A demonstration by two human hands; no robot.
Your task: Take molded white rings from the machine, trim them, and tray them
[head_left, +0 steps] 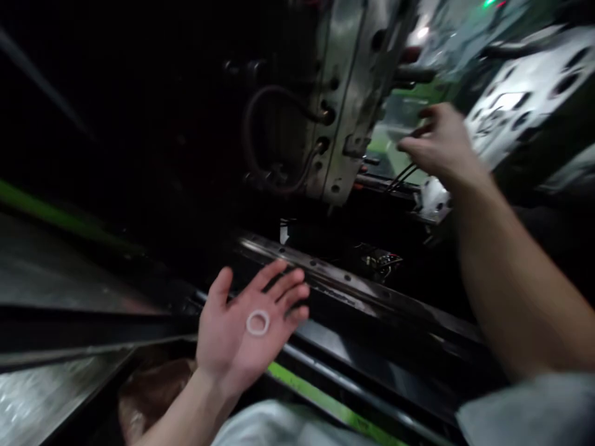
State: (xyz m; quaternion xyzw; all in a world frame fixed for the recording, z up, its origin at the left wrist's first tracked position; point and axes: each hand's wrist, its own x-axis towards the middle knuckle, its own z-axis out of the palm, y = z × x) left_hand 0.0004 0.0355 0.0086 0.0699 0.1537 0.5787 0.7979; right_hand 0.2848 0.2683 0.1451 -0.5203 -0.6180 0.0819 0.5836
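Note:
A small white ring (257, 323) lies on the upturned palm of my left hand (253, 322), which carries it with the fingers spread. My right hand (430, 139) reaches between metal machine blocks at the upper right. Its fingers are curled in a pinch near the thumb, and whatever they hold is too small and blurred to make out. Just left of that hand stands an upright metal block (346, 93) with holes and fittings. A second pale block (515, 93) with round holes is to its right. Thin dark rods or cables show below the right hand.
A dark curved hose (251, 136) loops from the left side of the upright block. Below runs a long metal rail (348, 285) with bolt holes. A bright green strip (316, 393) crosses the lower edge. Brown wrapping (155, 390) and a metal panel (69, 279) are at left.

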